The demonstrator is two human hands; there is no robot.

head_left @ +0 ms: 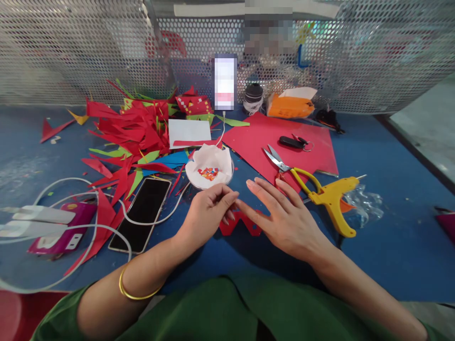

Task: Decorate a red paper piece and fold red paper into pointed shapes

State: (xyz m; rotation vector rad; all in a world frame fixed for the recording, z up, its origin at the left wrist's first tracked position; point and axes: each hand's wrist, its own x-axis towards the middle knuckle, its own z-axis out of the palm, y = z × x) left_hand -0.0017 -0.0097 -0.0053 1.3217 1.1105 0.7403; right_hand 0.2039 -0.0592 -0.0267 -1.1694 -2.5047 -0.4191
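My left hand (209,210) is closed in a pinch in front of the bowl; whatever lies between the fingertips is too small to make out. My right hand (284,218) is spread, palm down, its index fingertip close to the left hand's fingers. Beneath both hands sits a red cut-paper piece (251,225) with angular points, partly covered by them. Just beyond the left hand stands a round bowl lined with white paper (194,168), holding small orange, red and white bits (209,173).
A yellow glue gun (336,203) and yellow-handled scissors (284,166) lie right, by red paper (249,135). Red and green paper scraps (138,123) pile up left. A dark phone (142,213), white cables and purple power bank (83,220) lie nearer. Perforated metal (85,52) borders the back.
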